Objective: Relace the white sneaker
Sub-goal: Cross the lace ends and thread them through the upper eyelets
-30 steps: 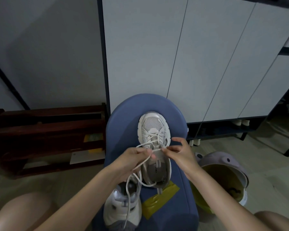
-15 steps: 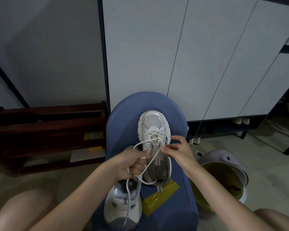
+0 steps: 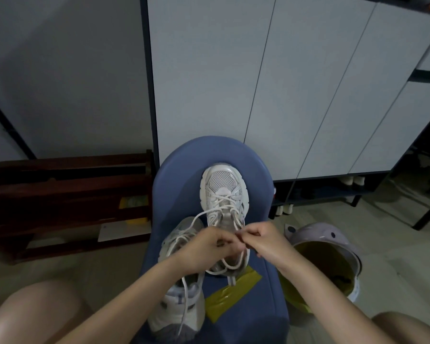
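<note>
Right now both forearms reach forward and converge over the white sneaker (image 3: 224, 194), which lies toe-away on a blue chair seat (image 3: 181, 175). The left hand (image 3: 206, 249) and right hand (image 3: 266, 242) meet knuckle to knuckle above its tongue, fingers curled and pinching the white lace (image 3: 224, 209), whose loops trail toward a second sneaker (image 3: 176, 311) nearer the knees.

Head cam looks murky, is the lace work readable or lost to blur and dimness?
Head view: dim, flat light, no glare; wide-angle bending at edges; white mesh sneaker sharp; left hand and right hand slightly soft where they pinch the white lace.
</note>
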